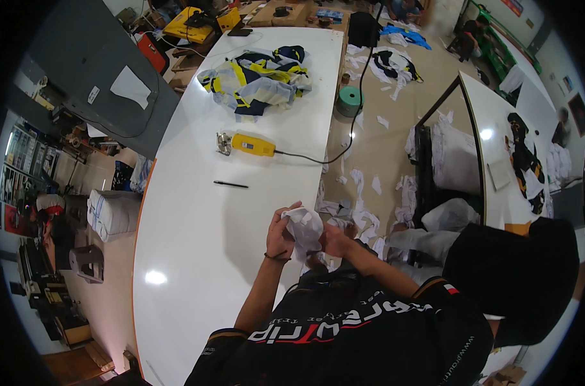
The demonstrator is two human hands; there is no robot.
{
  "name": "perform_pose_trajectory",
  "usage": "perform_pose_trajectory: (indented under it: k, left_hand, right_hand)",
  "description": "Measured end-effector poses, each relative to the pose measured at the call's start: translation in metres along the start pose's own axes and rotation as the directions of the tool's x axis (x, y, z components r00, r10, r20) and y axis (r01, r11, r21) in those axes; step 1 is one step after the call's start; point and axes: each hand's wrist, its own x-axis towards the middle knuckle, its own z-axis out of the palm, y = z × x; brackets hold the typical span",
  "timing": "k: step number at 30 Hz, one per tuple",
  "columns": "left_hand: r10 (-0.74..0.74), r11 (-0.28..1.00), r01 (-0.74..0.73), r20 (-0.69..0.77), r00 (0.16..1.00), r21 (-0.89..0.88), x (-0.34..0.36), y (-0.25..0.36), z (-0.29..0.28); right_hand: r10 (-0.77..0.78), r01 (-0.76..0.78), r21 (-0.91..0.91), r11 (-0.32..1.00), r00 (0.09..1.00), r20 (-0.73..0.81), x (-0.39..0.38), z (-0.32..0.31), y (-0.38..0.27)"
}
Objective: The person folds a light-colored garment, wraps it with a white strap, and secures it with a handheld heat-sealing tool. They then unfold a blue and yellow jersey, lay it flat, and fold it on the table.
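A crumpled piece of white fabric (305,226) is held up in front of me at the table's right edge. My left hand (280,235) grips its left side, fingers closed around the upper edge. On the other side my right hand (333,240) is closed on the cloth, its fingertips partly hidden behind the folds. Farther up the white table (183,251) lie a black pen (231,184) and a yellow handheld electric cutter (252,145) with a metal head. Neither hand touches them.
A heap of navy, yellow and white fabric pieces (260,80) covers the table's far end. The cutter's black cord (353,122) hangs over the right edge. White scraps (366,222) litter the floor beside a green thread cone (349,101). A person in black (511,280) is close on my right.
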Motion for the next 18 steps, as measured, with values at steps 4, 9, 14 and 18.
perform_pose_trajectory:
  k: [4, 9, 14, 18]
  left_hand:
    - [0.046, 0.999, -0.043, -0.128, 0.991, 0.027, 0.02, 0.008, 0.005]
    - [0.043, 0.99, -0.009, -0.239, 0.97, 0.142, 0.057, -0.008, -0.009]
    - [-0.502, 0.032, 0.238, -0.19, 0.843, 0.971, 0.051, -0.044, -0.08]
    - [-0.643, -0.446, 0.145, -0.429, 0.635, 0.883, 0.005, -0.109, -0.12]
  right_hand:
    - [0.204, -0.206, 0.284, 0.936, 0.978, 0.036, 0.018, 0.004, -0.025]
    - [0.31, -0.274, -0.302, 0.913, 0.947, 0.08, 0.051, -0.042, -0.054]
    - [0.548, -0.298, -0.826, 0.479, 0.836, 0.016, 0.07, -0.125, -0.083]
    - [0.552, -0.37, -0.797, 0.477, 0.832, -0.056, 0.062, -0.213, -0.115]
